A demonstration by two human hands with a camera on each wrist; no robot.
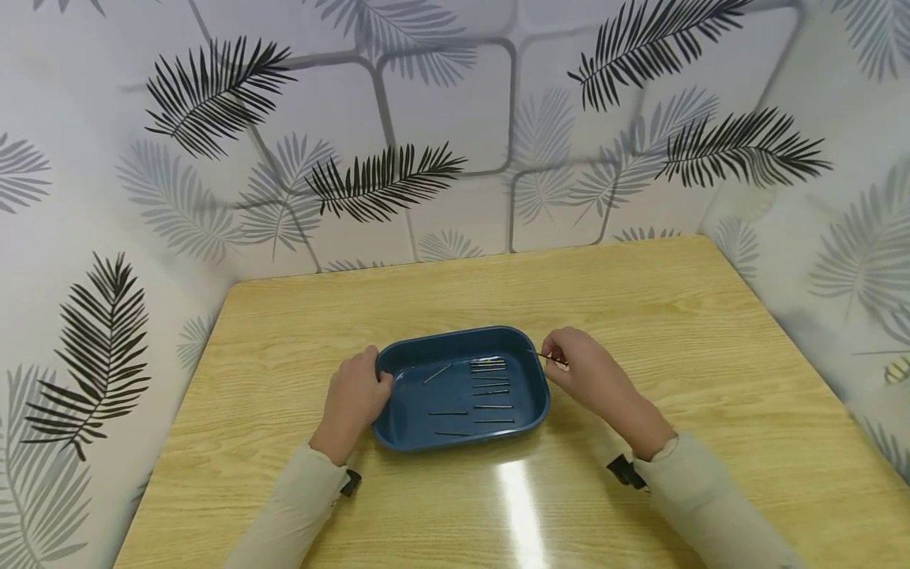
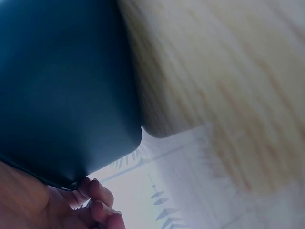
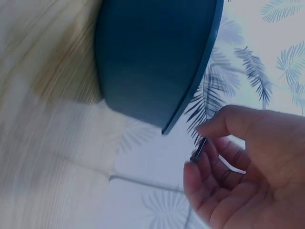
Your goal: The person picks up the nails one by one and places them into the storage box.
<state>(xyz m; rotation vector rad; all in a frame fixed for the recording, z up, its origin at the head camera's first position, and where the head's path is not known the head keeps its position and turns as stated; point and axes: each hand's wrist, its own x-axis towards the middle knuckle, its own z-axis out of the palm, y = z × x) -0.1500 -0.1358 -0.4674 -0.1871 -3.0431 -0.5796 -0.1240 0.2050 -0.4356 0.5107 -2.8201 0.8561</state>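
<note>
A dark blue rectangular tray (image 1: 455, 337) sits on the table. At its left end my left hand (image 1: 353, 399) grips the rim, thumb on the inner side and fingers outside; the left wrist view shows fingertips (image 2: 97, 193) at the tray's corner. Just beyond the right end, my right hand (image 1: 586, 370) pinches a thin dark metal rod (image 3: 199, 149) between thumb and fingers. One end of it points over the rim. Inside the tray, several similar rods (image 1: 494, 407) lie in a near-parallel column on the right. Three more rods (image 1: 448, 413) lie apart on the left, one slanted.
The tray stands on a light wood-grain table (image 1: 298, 316). Behind and along both sides rises a wall covering (image 1: 455, 205) with leaf patterns. Dark wrist devices (image 1: 626, 472) are worn at both sleeves. A bright reflection crosses the table in front of the tray.
</note>
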